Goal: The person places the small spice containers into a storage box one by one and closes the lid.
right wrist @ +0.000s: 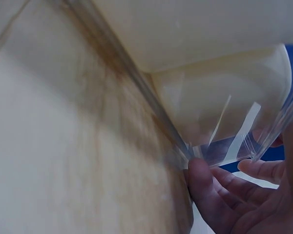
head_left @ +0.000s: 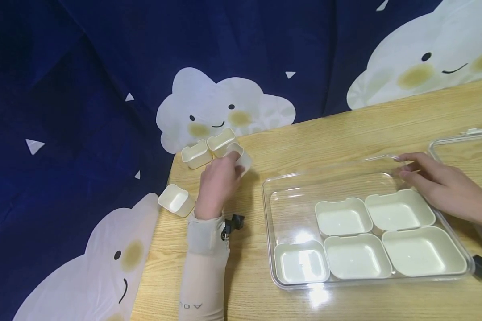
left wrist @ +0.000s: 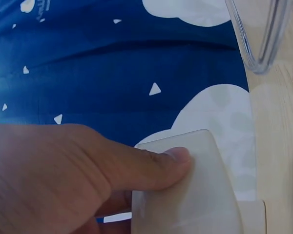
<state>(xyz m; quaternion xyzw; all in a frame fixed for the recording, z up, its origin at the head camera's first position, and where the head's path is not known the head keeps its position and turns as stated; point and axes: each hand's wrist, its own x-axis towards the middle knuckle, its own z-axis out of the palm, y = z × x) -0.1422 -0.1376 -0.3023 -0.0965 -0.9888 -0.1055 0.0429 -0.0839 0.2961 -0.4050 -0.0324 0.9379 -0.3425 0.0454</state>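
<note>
My left hand (head_left: 218, 180) grips a small cream-coloured container (head_left: 245, 162) near the table's back left corner. In the left wrist view the thumb lies along the wall of this container (left wrist: 200, 190); most of the other fingers are hidden. To the right lies a large clear plastic box (head_left: 267, 218) with several cream containers (head_left: 345, 217) inside, along its front and right. At the box's far right corner, my right hand (head_left: 446, 185) holds the wall. The right wrist view has a fingertip (right wrist: 268, 139) behind the clear wall and the thumb in front.
Two more cream containers, one (head_left: 197, 154) beside the other (head_left: 222, 141), stand at the table's back left edge. A third small container (head_left: 176, 200) sits nearer on the left. A clear lid-like frame (head_left: 466, 137) lies at the far right. A blue cloud-patterned curtain (head_left: 116, 53) hangs behind.
</note>
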